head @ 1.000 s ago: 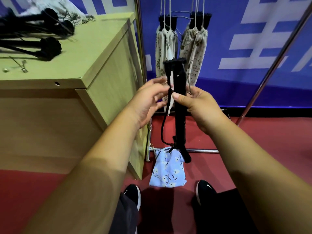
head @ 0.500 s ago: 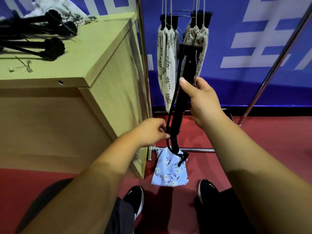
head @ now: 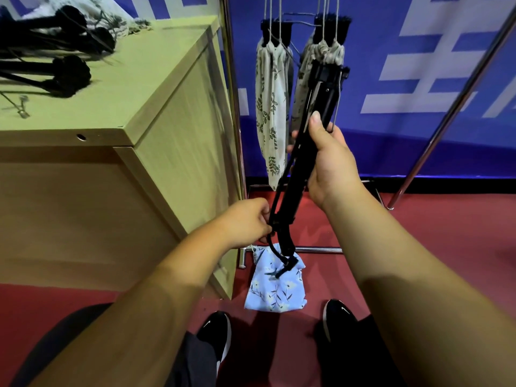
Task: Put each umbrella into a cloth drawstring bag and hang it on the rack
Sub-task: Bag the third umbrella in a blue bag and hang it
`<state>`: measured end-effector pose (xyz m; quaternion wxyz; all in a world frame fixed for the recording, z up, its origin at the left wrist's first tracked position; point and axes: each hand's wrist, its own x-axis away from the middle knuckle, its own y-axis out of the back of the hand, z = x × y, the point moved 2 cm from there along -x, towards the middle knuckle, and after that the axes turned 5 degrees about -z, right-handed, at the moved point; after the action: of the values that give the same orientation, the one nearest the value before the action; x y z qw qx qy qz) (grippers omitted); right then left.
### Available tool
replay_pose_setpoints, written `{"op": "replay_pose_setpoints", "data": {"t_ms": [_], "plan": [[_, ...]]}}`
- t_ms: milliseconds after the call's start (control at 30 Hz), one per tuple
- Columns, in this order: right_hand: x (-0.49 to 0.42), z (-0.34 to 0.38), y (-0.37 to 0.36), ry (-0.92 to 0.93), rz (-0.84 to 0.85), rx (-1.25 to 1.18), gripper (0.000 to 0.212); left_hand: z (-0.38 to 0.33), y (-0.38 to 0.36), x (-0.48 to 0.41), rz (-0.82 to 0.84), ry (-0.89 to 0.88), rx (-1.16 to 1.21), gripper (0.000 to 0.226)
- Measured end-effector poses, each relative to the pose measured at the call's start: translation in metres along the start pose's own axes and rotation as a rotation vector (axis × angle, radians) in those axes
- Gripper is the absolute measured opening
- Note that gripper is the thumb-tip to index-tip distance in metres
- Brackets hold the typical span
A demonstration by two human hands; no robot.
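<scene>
Black tilted umbrella (head: 298, 174) between left hand (head: 251, 222) and right hand (head: 332, 163)

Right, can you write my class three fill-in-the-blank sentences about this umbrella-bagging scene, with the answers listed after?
1. The right hand grips a folded umbrella whose colour is ______.
2. The blue floral drawstring bag hangs nowhere yet; it lies on the ______.
3. The spare umbrellas rest on the wooden cabinet, which stands on the person's ______ side.

Missing words: black; floor; left.
</scene>
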<state>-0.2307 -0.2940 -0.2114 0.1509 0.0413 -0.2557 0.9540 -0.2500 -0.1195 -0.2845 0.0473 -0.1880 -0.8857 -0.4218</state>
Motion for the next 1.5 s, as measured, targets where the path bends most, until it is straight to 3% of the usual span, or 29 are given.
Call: {"op": "replay_pose_setpoints", "data": {"t_ms": [233,367,433,500,600,767,867,933,1067,1133,1267,1367,1500], "plan": [[-0.004,0.0,-0.003,-0.026,-0.042,0.043,0.04,0.0,0.007,-0.005,0.117,-0.001,0.16,0.02],[-0.004,0.001,-0.004,-0.042,-0.052,0.087,0.045,0.0,0.014,-0.008,0.076,-0.134,-0.024,0.027],[-0.003,0.001,-0.004,-0.044,-0.03,0.089,0.039,-0.003,0.014,-0.006,0.125,-0.203,-0.079,0.03],[-0.002,-0.001,-0.005,-0.051,-0.003,0.08,0.038,-0.002,0.011,-0.003,0.222,-0.253,-0.164,0.048],[-0.003,-0.004,-0.003,-0.064,-0.015,0.075,0.041,-0.002,0.004,0.005,0.314,-0.174,-0.07,0.024],[-0.01,-0.005,0.004,-0.075,-0.051,-0.016,0.05,-0.01,-0.001,0.006,0.234,-0.206,0.035,0.044],[-0.014,-0.003,0.007,-0.065,-0.086,-0.01,0.054,-0.009,0.002,0.005,0.223,-0.196,0.067,0.036],[-0.012,0.001,0.01,-0.049,-0.149,0.14,0.056,-0.01,0.004,0.004,0.216,-0.193,0.068,0.026],[-0.009,0.001,0.021,-0.083,-0.285,0.683,0.054,-0.01,0.007,-0.004,0.096,-0.188,-0.034,0.03],[-0.007,-0.006,0.025,-0.187,-0.228,0.851,0.048,-0.006,0.006,-0.009,0.049,-0.147,-0.062,0.029],[0.013,-0.011,0.029,-0.362,0.072,1.179,0.029,-0.003,0.003,-0.015,0.015,-0.108,-0.18,0.035],[0.024,-0.008,0.027,-0.384,0.174,1.213,0.033,-0.004,-0.002,-0.019,0.02,-0.113,-0.319,0.038],[0.021,0.002,0.03,-0.213,0.144,1.144,0.031,-0.008,-0.013,-0.025,0.055,-0.116,-0.449,0.036]]}}
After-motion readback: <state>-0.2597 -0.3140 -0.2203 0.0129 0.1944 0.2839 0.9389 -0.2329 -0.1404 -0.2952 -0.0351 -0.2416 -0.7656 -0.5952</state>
